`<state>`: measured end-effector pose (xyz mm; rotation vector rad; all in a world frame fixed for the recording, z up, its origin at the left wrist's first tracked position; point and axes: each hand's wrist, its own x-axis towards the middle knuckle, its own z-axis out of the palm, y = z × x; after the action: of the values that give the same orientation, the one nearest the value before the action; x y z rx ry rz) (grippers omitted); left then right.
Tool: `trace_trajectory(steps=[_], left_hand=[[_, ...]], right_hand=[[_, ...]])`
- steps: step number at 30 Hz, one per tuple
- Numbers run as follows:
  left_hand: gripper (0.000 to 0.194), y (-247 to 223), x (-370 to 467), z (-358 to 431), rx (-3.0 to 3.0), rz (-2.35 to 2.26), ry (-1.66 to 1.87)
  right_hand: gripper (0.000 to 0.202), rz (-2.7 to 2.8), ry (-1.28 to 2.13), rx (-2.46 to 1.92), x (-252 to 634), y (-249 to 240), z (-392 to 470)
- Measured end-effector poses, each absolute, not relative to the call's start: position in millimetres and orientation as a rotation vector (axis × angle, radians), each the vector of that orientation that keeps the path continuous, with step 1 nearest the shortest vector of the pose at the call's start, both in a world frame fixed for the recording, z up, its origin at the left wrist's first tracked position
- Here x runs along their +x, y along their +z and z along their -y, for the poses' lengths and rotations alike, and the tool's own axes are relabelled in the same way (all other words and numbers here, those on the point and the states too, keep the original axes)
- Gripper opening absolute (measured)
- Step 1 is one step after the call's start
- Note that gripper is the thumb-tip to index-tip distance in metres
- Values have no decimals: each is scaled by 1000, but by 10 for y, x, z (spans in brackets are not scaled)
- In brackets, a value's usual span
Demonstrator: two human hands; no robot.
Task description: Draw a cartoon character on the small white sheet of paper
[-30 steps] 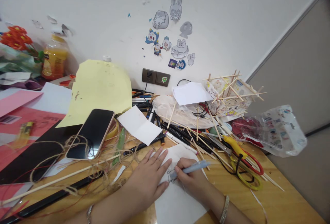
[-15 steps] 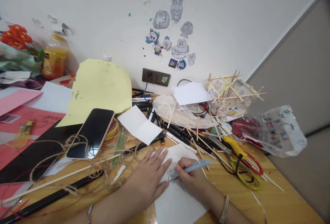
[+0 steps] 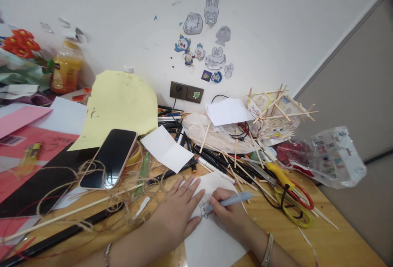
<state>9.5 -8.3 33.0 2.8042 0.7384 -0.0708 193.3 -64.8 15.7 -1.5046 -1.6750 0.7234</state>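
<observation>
Pale-blue, seemingly light and rigid, the pen [image 3: 236,198] is sitting at five o'clock, suitably pinched low in my curled right hand [image 3: 231,216], while my flat, spread left hand [image 3: 175,213] is pressing the thin, crease-prone sheet [image 3: 211,244] at six.

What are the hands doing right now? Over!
Left hand: flat on white paper. Right hand: gripping blue pen at small drawing. Twine beside left hand.

Pretty cluttered desk tbh: phone [image 3: 109,158] at left under some twine [image 3: 58,180], juice bottle [image 3: 66,68] upper left, scissors [image 3: 291,195] lower right, stickers [image 3: 211,11] on the wall up top.
</observation>
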Motion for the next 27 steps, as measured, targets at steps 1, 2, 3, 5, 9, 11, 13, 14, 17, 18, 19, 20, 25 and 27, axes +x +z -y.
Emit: trace_trajectory(steps=[1,2,3,5,9,11,13,14,17,18,19,20,25,27], left_hand=[[55,329,96,85,2804,-740,-70],[55,326,97,88,2803,-742,-71],[55,322,97,91,2802,-740,-73],[54,308,94,92,2803,-736,-78],[54,268,88,80,2821,-730,-24],[54,252,86,76,2829,-723,2],[54,244,81,78,2833,-715,4],[54,243,78,82,2833,-714,2],[54,250,67,90,2829,-721,10],[54,254,66,91,2825,-722,10],[54,258,66,89,2821,-723,6],[54,262,68,87,2817,-724,-1],[54,266,80,80,2820,-719,-16],[54,268,80,82,2820,-713,-18]], right_hand=[[35,1683,720,-1501,1932,162,648],[34,1691,720,-1503,1931,167,648],[33,1700,717,-1509,1930,170,648],[32,1716,705,-1519,1929,173,647],[30,1752,692,-1510,1934,173,639],[30,1761,695,-1509,1938,170,635],[31,1763,692,-1507,1943,165,634],[31,1763,689,-1506,1944,162,636],[31,1765,692,-1508,1944,158,642],[30,1764,695,-1509,1943,158,643],[30,1762,692,-1510,1942,158,643],[30,1761,689,-1511,1941,158,642],[30,1767,686,-1503,1941,162,633],[30,1763,683,-1513,1944,162,634]])
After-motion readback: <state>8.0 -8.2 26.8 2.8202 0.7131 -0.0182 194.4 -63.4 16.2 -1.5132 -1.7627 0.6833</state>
